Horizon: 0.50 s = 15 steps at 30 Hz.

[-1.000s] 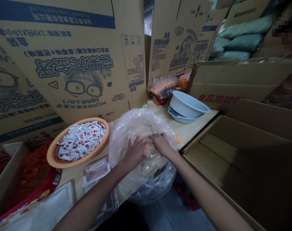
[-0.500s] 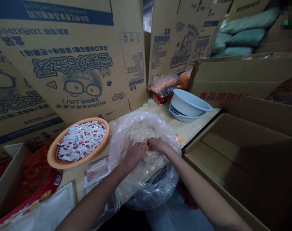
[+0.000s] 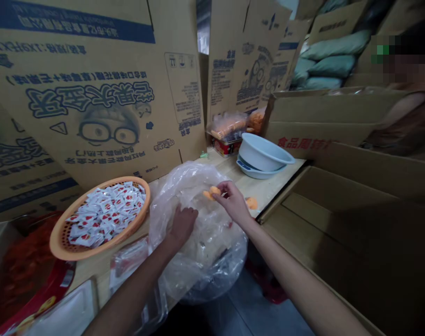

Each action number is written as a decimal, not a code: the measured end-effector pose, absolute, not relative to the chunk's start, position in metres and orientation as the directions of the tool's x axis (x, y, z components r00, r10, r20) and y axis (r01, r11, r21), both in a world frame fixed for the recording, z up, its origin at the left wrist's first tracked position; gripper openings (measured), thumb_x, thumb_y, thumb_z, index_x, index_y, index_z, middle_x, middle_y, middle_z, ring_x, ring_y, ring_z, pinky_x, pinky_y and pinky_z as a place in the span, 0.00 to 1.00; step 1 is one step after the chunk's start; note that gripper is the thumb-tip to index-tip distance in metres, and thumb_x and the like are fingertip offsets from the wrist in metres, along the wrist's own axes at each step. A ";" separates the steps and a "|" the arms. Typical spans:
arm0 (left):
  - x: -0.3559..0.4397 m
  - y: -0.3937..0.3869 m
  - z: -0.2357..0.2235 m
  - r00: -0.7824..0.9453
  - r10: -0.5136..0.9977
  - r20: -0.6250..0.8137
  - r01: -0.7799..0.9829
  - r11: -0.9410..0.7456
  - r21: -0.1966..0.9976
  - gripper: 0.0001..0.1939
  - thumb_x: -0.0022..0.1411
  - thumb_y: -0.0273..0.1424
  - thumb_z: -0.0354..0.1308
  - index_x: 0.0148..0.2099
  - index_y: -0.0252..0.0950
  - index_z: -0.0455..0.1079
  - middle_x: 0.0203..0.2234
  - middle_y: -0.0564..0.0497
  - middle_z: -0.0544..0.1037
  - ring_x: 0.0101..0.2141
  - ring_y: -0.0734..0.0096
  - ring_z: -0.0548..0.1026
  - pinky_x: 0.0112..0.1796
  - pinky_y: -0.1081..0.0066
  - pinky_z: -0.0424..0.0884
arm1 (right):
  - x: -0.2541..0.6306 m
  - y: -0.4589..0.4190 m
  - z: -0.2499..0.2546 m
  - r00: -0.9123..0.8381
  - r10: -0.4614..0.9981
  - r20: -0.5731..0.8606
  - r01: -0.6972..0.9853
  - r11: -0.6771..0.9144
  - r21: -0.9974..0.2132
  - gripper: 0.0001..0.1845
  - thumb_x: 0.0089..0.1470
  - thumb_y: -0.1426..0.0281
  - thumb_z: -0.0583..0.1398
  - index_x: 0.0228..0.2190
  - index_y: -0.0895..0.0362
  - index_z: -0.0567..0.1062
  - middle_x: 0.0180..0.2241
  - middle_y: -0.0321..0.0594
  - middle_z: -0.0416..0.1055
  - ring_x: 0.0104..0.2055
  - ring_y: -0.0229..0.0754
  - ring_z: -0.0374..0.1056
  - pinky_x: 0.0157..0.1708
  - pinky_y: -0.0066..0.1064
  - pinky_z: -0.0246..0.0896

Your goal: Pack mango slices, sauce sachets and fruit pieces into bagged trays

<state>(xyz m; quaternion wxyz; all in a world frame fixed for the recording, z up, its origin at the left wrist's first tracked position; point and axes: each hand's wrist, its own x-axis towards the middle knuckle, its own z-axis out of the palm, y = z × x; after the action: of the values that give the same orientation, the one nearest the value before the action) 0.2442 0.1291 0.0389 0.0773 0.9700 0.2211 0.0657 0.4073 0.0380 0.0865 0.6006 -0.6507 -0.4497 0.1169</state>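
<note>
A big clear plastic bag (image 3: 194, 242) sits crumpled at the front edge of a wooden table (image 3: 268, 184). My left hand (image 3: 180, 224) is closed in a loose fist, pressed into the bag's plastic. My right hand (image 3: 233, 200) is raised just above the bag and pinches a small orange piece (image 3: 212, 192) between its fingertips. A second orange piece (image 3: 251, 202) lies on the table just right of that hand.
An orange basket (image 3: 63, 242) of small red-and-white sachets stands to the left. Stacked pale bowls (image 3: 263, 154) and a tin with bagged snacks (image 3: 228, 133) sit behind. Printed cartons wall the back, an open carton (image 3: 355, 224) is at right, and another person stands at far right.
My right hand has lifted out of the bag with an orange piece pinched in its fingers. My left hand has closed and stayed on the plastic. The view shifted slightly right.
</note>
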 end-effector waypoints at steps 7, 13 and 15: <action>0.246 0.105 0.073 0.843 0.507 0.181 0.362 -0.783 0.506 0.23 0.56 0.27 0.53 0.55 0.36 0.58 0.51 0.43 0.68 0.52 0.64 0.65 0.55 0.56 0.54 | 0.419 0.004 0.096 0.652 0.741 0.162 0.080 0.145 -0.986 0.24 0.33 0.60 0.68 0.32 0.56 0.68 0.28 0.34 0.69 0.30 0.37 0.65 0.31 0.29 0.61; 0.210 0.080 0.102 0.729 0.682 0.058 -0.020 -0.062 0.998 0.30 0.46 0.35 0.64 0.51 0.34 0.62 0.38 0.47 0.74 0.34 0.71 0.72 0.37 0.68 0.68 | 0.346 0.008 0.108 0.359 0.931 0.064 -0.012 0.074 -0.997 0.23 0.35 0.58 0.68 0.32 0.56 0.69 0.29 0.38 0.72 0.31 0.40 0.68 0.29 0.29 0.64; 0.181 0.080 0.108 0.692 0.721 -0.040 -0.051 0.104 0.993 0.26 0.41 0.34 0.67 0.44 0.32 0.67 0.32 0.50 0.73 0.30 0.75 0.71 0.35 0.69 0.68 | 0.323 0.008 0.115 0.263 0.962 0.070 0.036 0.063 -0.997 0.21 0.39 0.56 0.65 0.33 0.57 0.72 0.31 0.40 0.73 0.30 0.39 0.67 0.29 0.29 0.64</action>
<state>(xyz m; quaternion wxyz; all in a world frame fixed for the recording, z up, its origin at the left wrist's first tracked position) 0.1808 0.0795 0.1082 0.6899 0.6082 0.2754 0.2797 0.3234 0.0081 0.1154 0.5716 -0.5519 -0.4523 0.4051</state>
